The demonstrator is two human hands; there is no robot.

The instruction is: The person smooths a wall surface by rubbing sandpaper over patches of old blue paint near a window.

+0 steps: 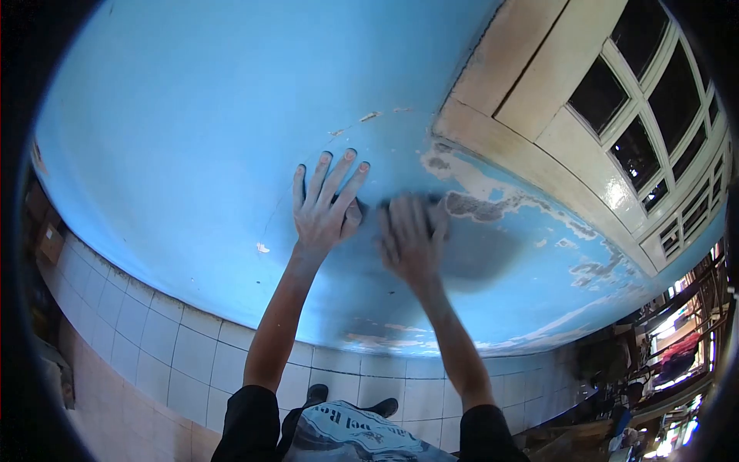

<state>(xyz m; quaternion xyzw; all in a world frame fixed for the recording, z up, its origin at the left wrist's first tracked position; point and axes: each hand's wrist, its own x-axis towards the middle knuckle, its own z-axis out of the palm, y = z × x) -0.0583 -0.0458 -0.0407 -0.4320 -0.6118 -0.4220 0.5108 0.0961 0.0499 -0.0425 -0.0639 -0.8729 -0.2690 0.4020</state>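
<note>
A light-blue painted wall [192, 138] lies directly beneath the bare left hand [325, 202], flat with fingers spread, and the bare right hand [412, 235], too blurred to tell whether it grips anything. Just right of it, rough grey peeled paint [473, 208] scars the wall.

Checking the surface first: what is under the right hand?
Blue wall shows around the right hand, with a dark shape at its blurred fingers; I can't tell whether that is shadow or an object. What lies beneath the palm is covered.

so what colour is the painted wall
The wall is light blue, best seen in the head view.
</note>
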